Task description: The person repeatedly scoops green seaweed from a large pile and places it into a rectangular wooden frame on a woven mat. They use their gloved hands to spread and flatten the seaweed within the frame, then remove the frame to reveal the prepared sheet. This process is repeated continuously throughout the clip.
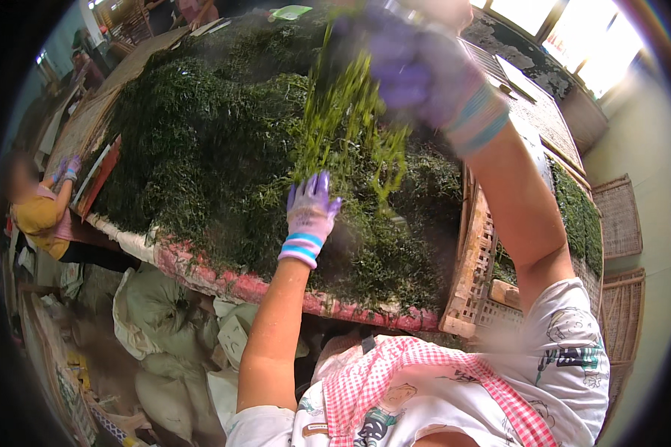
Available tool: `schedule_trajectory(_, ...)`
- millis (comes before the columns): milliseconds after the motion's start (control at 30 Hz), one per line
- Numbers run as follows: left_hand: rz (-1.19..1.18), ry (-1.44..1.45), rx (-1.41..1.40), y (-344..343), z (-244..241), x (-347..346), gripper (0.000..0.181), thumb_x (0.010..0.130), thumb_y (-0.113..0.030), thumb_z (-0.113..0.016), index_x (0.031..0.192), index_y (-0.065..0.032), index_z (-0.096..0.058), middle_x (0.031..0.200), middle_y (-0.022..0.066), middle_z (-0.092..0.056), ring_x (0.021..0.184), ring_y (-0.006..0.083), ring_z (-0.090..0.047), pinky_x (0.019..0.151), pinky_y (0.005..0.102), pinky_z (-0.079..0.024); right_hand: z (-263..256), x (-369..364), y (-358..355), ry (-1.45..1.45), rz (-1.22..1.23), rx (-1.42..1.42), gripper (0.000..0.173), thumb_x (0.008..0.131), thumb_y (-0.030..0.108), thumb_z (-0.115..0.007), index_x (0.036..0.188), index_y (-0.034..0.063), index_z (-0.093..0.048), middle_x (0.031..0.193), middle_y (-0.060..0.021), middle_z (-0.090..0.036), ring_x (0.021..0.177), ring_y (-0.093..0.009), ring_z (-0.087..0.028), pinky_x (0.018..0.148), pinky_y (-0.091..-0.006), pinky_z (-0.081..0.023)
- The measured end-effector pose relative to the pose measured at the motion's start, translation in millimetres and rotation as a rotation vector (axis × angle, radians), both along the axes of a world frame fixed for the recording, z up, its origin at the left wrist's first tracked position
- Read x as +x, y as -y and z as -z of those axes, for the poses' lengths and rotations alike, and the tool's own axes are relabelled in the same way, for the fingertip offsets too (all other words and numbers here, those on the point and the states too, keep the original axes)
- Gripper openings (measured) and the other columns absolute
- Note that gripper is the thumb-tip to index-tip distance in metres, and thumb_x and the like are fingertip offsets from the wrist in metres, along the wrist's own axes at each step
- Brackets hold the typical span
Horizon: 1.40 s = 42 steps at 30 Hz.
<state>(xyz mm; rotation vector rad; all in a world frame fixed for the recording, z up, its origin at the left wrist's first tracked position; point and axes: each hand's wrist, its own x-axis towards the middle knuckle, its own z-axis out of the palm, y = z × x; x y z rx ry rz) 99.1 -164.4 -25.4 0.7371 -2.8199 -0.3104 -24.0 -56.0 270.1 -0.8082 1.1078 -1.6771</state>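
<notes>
A heap of dark green, stringy plant matter (212, 156) covers the wide table before me. My left hand (311, 215), in a pale glove with purple fingers, lies on the near middle of the heap, fingers spread and holding nothing. Raised above the far right part, my right hand (411, 70) wears a matching glove and is blurred by motion. Brighter green strands (349, 117) trail from it down to the heap, just beyond my left hand. The right fingers' exact grip on the strands is blurred.
A red and white padded edge (240, 290) borders the heap. Woven trays (472, 268) stand at the right, more against the wall. Filled sacks (168, 380) lie below at the left. A person in yellow (39, 218) works at the left; others are farther back.
</notes>
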Motion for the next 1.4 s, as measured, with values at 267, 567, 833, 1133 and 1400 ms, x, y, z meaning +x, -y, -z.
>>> schedule_trajectory(267, 0.085, -0.631, 1.064, 8.1, -75.3, 14.5, 0.039, 0.089, -0.011, -0.066, 0.127, -0.0041, -0.058, 0.126, 0.0144, -0.059, 0.109, 0.0210, -0.059, 0.097, 0.0314, -0.049, 30.3, -21.6, -27.3, 0.049, -0.176, 0.044, 0.025, 0.100, 0.032, -0.049, 0.079, 0.0184, -0.046, 0.060, 0.0085, -0.039, 0.044, -0.002, -0.028, 0.036, -0.0203, -0.021)
schedule_trajectory(567, 0.190, -0.267, 1.338, -20.2, -72.0, -34.1, 0.039, 0.088, -0.013, -0.067, 0.125, -0.0082, -0.056, 0.103, 0.0076, -0.068, 0.082, 0.0120, -0.064, 0.062, 0.0208, -0.048, 13.6, -71.4, -72.5, 0.189, -0.331, -0.424, 0.030, 0.095, 0.019, -0.050, 0.116, -0.0019, -0.053, 0.062, 0.0023, -0.040, 0.050, -0.004, -0.038, 0.042, -0.0181, -0.034)
schedule_trajectory(833, -0.140, 0.144, 1.146, 47.2, -11.6, 37.0, 0.020, 0.094, -0.021, -0.060, 0.097, -0.0019, -0.065, 0.070, 0.0063, -0.064, 0.056, 0.0121, -0.058, 0.047, 0.0267, -0.046, 117.1, -58.3, -127.3, 0.365, 0.502, 0.027, 0.027, 0.095, 0.028, -0.053, 0.101, 0.0025, -0.060, 0.067, -0.0006, -0.057, 0.047, -0.008, -0.047, 0.039, -0.0233, -0.035)
schedule_trajectory(1133, 0.294, 0.510, 1.482, -78.1, 0.1, 72.5, 0.028, 0.091, -0.030, -0.064, 0.093, -0.0027, -0.066, 0.071, 0.0062, -0.065, 0.053, 0.0121, -0.057, 0.047, 0.0269, -0.044, 296.3, 60.8, -117.5, 1.122, 0.280, 0.067, 0.033, 0.094, 0.043, -0.056, 0.101, 0.0112, -0.062, 0.075, 0.0017, -0.061, 0.059, -0.012, -0.054, 0.057, -0.0303, -0.046)
schedule_trajectory(1400, 0.146, 0.018, 2.629, -90.2, 44.4, 44.3, 0.069, 0.092, -0.056, -0.041, 0.135, -0.0020, -0.045, 0.129, 0.0149, -0.052, 0.115, 0.0238, -0.051, 0.101, 0.0373, -0.037, 268.6, 45.9, -116.3, 0.850, 0.426, 0.146, 0.021, 0.098, 0.035, -0.052, 0.094, 0.0154, -0.057, 0.063, 0.0053, -0.052, 0.044, -0.006, -0.037, 0.040, -0.0219, -0.030)
